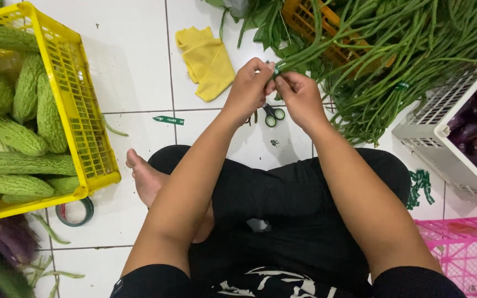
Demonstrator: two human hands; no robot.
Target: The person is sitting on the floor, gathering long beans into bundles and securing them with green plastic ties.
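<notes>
My left hand [250,87] and my right hand [299,96] meet above the white tiled floor, both pinching the cut ends of a bunch of long green beans [327,49]. A bit of green tape shows between the fingertips at the bundle's end. The beans run up and right into a big pile of long beans [415,66] lying over an orange crate [310,25]. Small scissors [273,115] with green handles lie on the tile just under my hands. I sit cross-legged in black clothes, one bare foot [144,176] showing.
A yellow crate [78,110] of bitter gourds stands at left, a green tape roll [74,212] beside it. A yellow cloth [205,60] and a green tape strip [168,120] lie on the tiles. A white crate [443,149] with eggplants and a pink crate [465,248] stand at right, with cut tape strips [419,186] between.
</notes>
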